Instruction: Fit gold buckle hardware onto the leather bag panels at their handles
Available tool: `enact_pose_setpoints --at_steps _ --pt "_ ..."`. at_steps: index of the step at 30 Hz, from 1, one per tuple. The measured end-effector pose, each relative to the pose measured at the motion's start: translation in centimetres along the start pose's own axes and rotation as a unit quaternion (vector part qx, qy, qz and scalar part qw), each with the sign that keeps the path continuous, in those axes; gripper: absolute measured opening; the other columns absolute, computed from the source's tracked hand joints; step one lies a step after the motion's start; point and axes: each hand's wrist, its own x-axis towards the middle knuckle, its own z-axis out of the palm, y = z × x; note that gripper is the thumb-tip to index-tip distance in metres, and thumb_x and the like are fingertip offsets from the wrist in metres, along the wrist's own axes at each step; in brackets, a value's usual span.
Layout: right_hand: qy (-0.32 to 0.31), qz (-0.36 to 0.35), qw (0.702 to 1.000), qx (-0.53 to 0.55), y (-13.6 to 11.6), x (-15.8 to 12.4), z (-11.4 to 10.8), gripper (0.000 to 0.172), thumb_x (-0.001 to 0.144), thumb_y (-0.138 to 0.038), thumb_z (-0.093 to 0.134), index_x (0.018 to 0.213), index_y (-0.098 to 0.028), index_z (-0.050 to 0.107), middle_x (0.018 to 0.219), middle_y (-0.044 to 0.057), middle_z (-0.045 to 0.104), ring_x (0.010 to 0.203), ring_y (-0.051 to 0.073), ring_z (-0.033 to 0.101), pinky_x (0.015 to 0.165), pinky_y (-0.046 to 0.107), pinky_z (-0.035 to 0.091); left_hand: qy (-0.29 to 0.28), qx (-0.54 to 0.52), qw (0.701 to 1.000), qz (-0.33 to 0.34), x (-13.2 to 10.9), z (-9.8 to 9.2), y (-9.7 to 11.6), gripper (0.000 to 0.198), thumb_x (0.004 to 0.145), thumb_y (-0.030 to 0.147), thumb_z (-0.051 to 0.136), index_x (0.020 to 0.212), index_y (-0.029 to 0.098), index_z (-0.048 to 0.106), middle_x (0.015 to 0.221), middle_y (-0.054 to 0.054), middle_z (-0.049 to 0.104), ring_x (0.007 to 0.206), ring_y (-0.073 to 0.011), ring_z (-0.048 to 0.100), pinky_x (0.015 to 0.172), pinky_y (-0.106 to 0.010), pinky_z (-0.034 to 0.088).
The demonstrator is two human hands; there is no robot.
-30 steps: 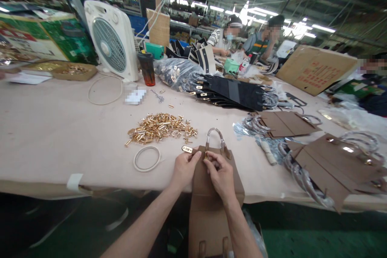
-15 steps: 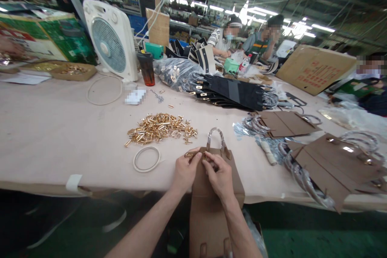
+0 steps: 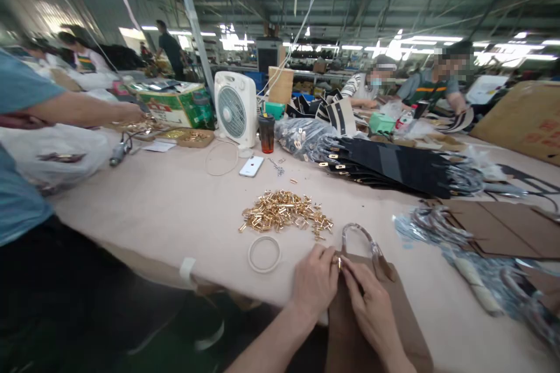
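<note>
The brown bag panel (image 3: 345, 326) lies over the table's front edge, its plastic-wrapped handle (image 3: 357, 228) standing up at the far end. Both my hands meet at the panel's upper left corner. There a small gold metal fitting (image 3: 339, 263) shows between my fingertips. My left hand (image 3: 315, 280) is closed, fingers curled at the corner and pressed against the fitting. From the other side, my right hand (image 3: 371, 300) pinches at the same spot, thumb and fingers together. Just beyond lies a heap of gold metal fittings (image 3: 282, 210), with a tape roll (image 3: 250, 255) nearer me.
A phone (image 3: 251, 166), a dark tumbler (image 3: 266, 134) and a white fan (image 3: 236, 108) stand farther back. Black strap pieces (image 3: 389, 166) are stacked beyond the heap, and brown bag panels (image 3: 503, 227) lie at right. A co-worker's arm (image 3: 87, 109) reaches in from the left.
My view has swung left, so the table appears shifted right and a co-worker shows at left. The left fingers have curled in more; the gold piece that stuck out over them no longer shows there.
</note>
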Motion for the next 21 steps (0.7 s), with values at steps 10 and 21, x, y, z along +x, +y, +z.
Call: enact_pose_setpoints --at_steps 10,21 --pt "-0.081 -0.086 0.993 0.004 -4.2 10.3 1.7 0.015 0.097 -0.028 0.065 0.102 -0.027 0.079 0.102 0.005 0.076 0.096 0.022 0.071 0.09 0.036 0.055 -0.008 0.03 0.999 -0.022 0.3 0.0 0.0 0.026 0.102 0.03 0.046 0.117 0.024 0.067 0.114 -0.009 0.07 0.095 -0.0247 0.07 0.077 -0.033 0.051" --pt "-0.3 -0.153 0.911 -0.239 -3.7 16.6 6.7 0.013 0.093 -0.024 0.072 0.089 -0.029 0.083 0.098 0.003 0.07 0.093 0.019 0.067 0.079 0.026 0.048 -0.016 0.061 0.997 -0.035 0.4 0.1 0.1 0.025 0.102 0.028 0.048 0.118 0.024 0.066 0.121 -0.007 0.071 0.099 -0.0231 0.071 0.08 -0.031 0.051"
